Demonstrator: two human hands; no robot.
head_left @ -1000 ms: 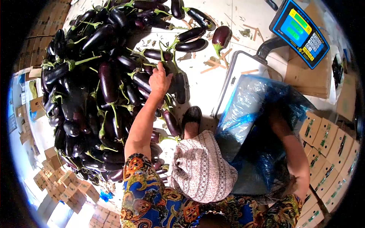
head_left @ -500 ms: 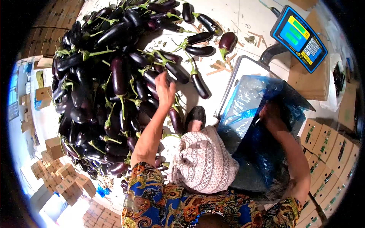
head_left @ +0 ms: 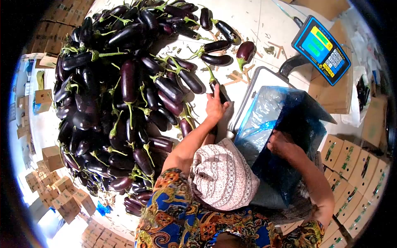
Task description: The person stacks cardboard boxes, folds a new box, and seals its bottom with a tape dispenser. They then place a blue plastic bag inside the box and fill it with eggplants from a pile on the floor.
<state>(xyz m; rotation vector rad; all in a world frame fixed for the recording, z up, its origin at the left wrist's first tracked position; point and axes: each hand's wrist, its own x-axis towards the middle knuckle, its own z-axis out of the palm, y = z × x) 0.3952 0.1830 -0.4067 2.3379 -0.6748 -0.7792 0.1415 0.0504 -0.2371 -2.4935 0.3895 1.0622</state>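
My left hand reaches onto a single eggplant lying on the floor beside the big eggplant pile. Its index finger stretches over the dark skin and the thumb stands apart, so the hand looks open. My right hand is at the mouth of a box lined with blue plastic film. Its fingers are curled closed against the film's edge, with the fingertips partly hidden. That lined box rests on a platform scale. Deep shadow hides the inside of the box.
The scale's display stands at upper right on a black post. Several loose eggplants and plant scraps lie near the scale. Stacked cartons line the right, more cartons the lower left. A patterned cloth covers my lap.
My left hand has moved right, from the pile's edge to the lone eggplant. My right hand has come out of the box's depth, down and left toward the film's edge.
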